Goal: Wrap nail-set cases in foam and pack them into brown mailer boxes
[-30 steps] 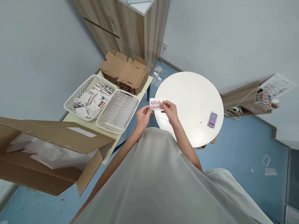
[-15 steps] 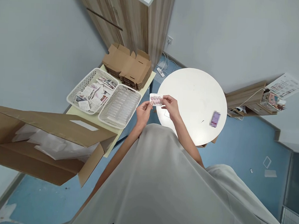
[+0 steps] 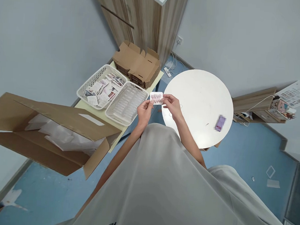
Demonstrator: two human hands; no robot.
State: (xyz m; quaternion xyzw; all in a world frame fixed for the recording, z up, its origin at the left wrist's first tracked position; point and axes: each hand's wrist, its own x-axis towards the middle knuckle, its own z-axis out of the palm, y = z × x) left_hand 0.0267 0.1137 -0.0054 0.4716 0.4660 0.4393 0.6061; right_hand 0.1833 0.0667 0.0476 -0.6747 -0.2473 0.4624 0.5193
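Held up between my two hands is a small white card of pink press-on nails (image 3: 156, 98), the nails set out in two rows. My left hand (image 3: 144, 112) pinches its lower left corner between thumb and fingers. At the right edge, my right hand (image 3: 173, 106) has its thumb and fingertips closed on the card. Left of the hands, a white basket (image 3: 108, 113) contains clear plastic cases (image 3: 129, 101). Beside it another white basket (image 3: 82, 90) is filled with loose printed cards and packets (image 3: 102, 90).
Flat brown cardboard boxes (image 3: 139, 62) are stacked behind the baskets. An open carton (image 3: 52, 153) with white plastic bags stands at left. To the right is a round white table (image 3: 200, 92) with a blurred purple item (image 3: 219, 123). A wooden cabinet (image 3: 146, 19) stands behind.
The view has turned slightly left, so the surroundings sit further right. The card has tilted a little in my hands, and both hands still grip it.
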